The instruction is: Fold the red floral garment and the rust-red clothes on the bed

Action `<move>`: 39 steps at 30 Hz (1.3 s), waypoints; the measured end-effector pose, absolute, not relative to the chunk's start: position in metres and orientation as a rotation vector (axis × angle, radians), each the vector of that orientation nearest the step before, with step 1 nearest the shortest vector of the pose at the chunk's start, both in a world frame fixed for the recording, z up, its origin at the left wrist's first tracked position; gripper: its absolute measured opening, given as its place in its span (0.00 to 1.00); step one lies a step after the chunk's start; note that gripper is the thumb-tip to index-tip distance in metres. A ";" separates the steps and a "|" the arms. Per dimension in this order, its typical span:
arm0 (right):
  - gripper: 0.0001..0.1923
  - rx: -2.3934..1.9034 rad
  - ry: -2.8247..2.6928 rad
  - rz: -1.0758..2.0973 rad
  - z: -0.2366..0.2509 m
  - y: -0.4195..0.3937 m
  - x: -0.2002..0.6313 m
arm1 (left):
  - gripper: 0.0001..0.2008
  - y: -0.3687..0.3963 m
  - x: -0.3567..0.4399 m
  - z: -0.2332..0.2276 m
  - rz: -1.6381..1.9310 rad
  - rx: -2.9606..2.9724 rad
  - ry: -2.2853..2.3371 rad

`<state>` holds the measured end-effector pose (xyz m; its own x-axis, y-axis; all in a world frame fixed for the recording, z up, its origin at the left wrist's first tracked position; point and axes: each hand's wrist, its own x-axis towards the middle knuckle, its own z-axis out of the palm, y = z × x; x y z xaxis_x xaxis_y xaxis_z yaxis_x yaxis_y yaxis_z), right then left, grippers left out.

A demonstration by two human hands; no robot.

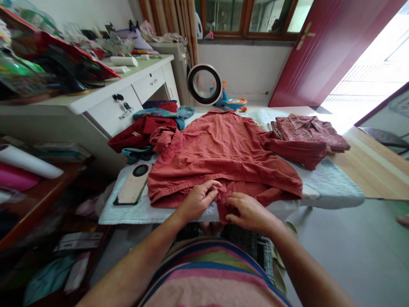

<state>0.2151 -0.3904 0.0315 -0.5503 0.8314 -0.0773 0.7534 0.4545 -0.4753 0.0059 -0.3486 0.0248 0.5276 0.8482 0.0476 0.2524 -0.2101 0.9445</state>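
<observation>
Now I see left hand (pixel 198 199) and right hand (pixel 249 212) pinching hem of red shirt (pixel 220 149); phone (pixel 134 183) lies left of fingers.

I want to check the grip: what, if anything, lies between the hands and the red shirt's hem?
Nothing visible does. The left hand and right hand both rest directly on the near hem of the red shirt, fingers pinching the fabric.
</observation>
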 end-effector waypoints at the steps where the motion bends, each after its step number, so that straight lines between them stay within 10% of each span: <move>1: 0.08 -1.383 -2.527 0.687 0.030 -0.392 0.214 | 0.12 -0.350 0.006 0.023 0.688 1.766 0.936; 16: 0.09 -1.186 -2.413 0.829 0.034 -0.402 0.237 | 0.11 -0.362 0.001 0.017 0.294 2.266 0.762; 27: 0.25 -2.010 -2.240 -0.333 0.040 -0.379 0.332 | 0.07 -0.343 0.034 0.031 0.221 2.730 0.835; 39: 0.10 -1.749 -1.773 0.055 0.068 -0.340 0.373 | 0.13 -0.263 0.078 0.018 0.402 2.657 1.116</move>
<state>0.3728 -0.3404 0.0683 0.0899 0.9108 0.4030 0.8839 0.1136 -0.4537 0.0782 -0.2634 0.0179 0.6722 0.7226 0.1609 0.6592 -0.6832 0.3142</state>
